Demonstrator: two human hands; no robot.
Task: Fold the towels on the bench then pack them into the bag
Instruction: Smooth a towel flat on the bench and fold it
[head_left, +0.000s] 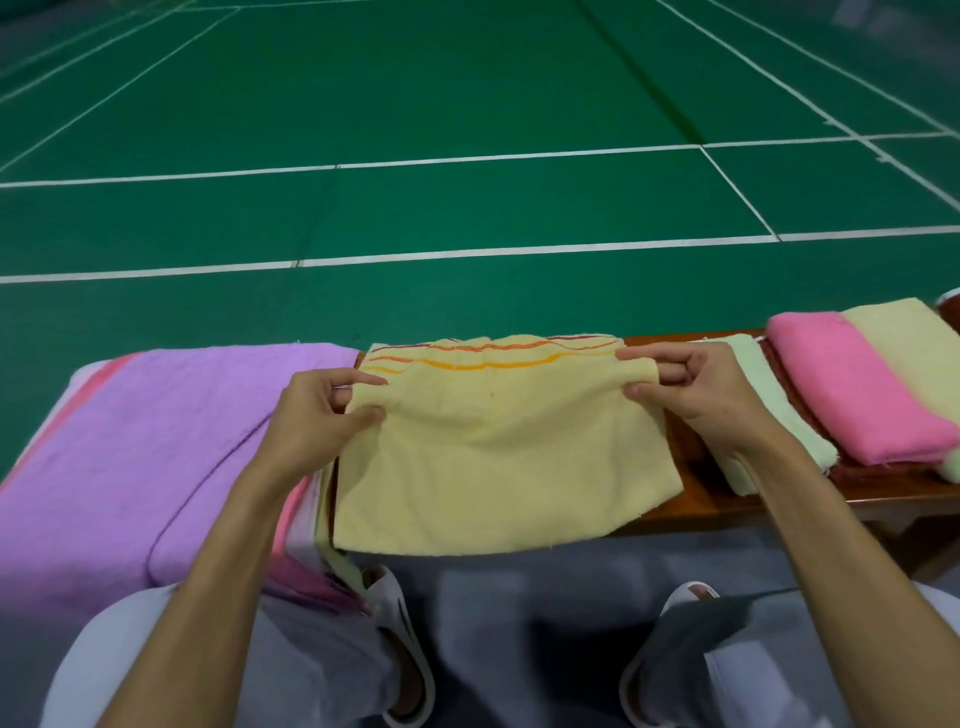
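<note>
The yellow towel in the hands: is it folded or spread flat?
Folded, not spread. The left hand and right hand pinch the yellow towel at a doubled edge, and its striped end shows beneath.

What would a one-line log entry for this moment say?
step: folding yellow towel on bench | left hand: pinches left corner | right hand: pinches right corner | pink towel: folded, at right

Soft, even, rather dim indoor light, with no glare. The pale yellow terry towel (498, 457) at the middle of the brown wooden bench (696, 499) is fairly sharp. The folded pink terry towel (852, 395) near the bench's right end is smeared. The white painted court lines (519, 156) bend slightly towards the edges. A soft dark shadow lies on the grey floor (519, 582).
</note>
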